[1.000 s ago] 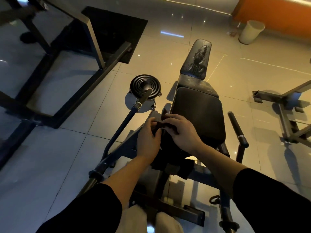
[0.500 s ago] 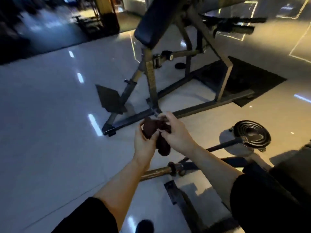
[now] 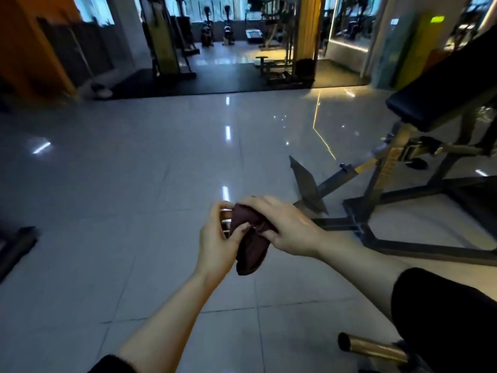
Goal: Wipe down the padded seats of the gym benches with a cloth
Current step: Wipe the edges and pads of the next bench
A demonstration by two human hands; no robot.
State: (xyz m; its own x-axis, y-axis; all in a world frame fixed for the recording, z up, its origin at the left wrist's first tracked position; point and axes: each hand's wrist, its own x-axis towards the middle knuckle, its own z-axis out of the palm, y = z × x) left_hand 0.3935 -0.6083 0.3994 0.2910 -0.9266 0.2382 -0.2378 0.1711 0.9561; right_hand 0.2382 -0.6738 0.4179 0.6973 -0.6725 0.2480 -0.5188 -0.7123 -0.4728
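A dark maroon cloth point(image 3: 248, 244) hangs bunched between both hands in front of me, above the grey tiled floor. My left hand point(image 3: 217, 238) pinches its left edge with thumb and fingers. Over the top of the cloth, my right hand point(image 3: 285, 227) grips it with curled fingers. A black padded bench seat point(image 3: 441, 98) slopes up at the right edge on a dark metal frame point(image 3: 382, 224), well apart from my hands.
A brass-coloured bar end point(image 3: 371, 348) sticks out at the bottom right, near my dark sleeve. Gym machines point(image 3: 282, 49) and a black floor mat point(image 3: 215, 79) stand at the far end of the room. A dark object point(image 3: 16, 246) lies at the left edge.
My view has swung left and up, away from the black bench I stood over to the open floor. Both hands kept hold of the cloth and carried it along.
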